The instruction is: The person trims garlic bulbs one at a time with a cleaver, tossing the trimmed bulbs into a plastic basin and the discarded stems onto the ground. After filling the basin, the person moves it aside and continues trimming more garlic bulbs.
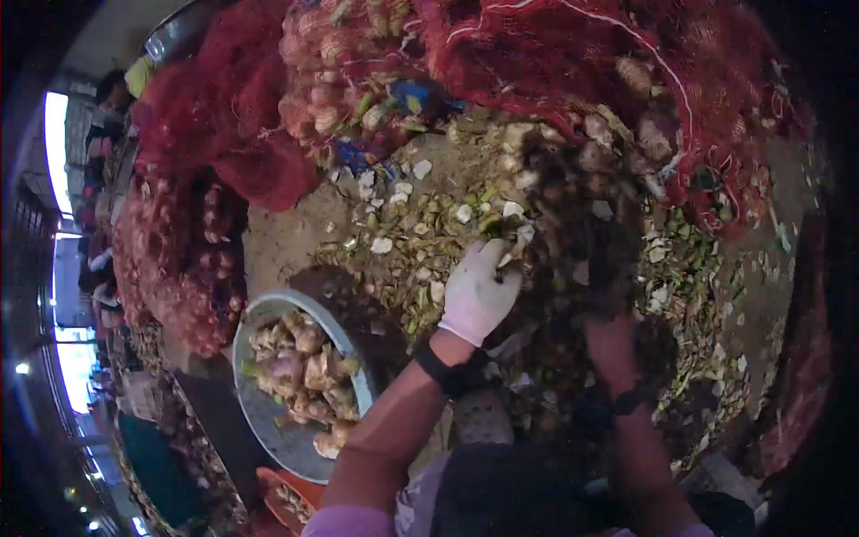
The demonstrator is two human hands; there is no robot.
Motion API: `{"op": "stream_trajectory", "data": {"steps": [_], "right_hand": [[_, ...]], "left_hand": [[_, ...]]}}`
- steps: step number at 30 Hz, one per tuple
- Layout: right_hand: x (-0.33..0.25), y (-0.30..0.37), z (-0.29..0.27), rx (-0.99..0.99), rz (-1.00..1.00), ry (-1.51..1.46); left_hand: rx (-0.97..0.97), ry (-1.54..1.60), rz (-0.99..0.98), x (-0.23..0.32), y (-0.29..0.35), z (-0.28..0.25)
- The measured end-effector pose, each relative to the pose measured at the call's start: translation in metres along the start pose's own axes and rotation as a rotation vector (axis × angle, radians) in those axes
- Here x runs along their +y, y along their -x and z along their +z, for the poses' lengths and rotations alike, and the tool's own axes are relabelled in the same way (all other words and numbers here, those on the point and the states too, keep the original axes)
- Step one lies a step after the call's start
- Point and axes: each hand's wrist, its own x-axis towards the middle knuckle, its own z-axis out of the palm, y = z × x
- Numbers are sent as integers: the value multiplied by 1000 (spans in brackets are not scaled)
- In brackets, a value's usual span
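My left hand (481, 291), in a white glove, is over the littered ground with its fingers curled inward. A pale scrap shows at its fingertips, but I cannot make out what the hand holds. To the right, my right hand (611, 345) lies in a dark, smeared patch of the picture, and its fingers do not show. Left of my left forearm stands a grey-blue basin (364, 387) with several garlic bulbs (288, 371) in it, some with purplish skins and short green stem stubs.
Red mesh sacks of bulbs (183, 251) stand at the left, and loose red netting (519, 67) lies across the far side. Peelings and cut stem bits (416, 228) cover the ground. An orange container (291, 497) sits below the basin. People are in the far left background.
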Motion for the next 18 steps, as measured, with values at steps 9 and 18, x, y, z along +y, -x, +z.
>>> {"op": "stream_trajectory", "data": {"steps": [9,18], "right_hand": [[-71,-62,47,179,-404,558],[-58,-40,82,-22,-470,523]], "left_hand": [[273,566,-658,0,51,-60],[796,705,-609,-11,136,-120]]}}
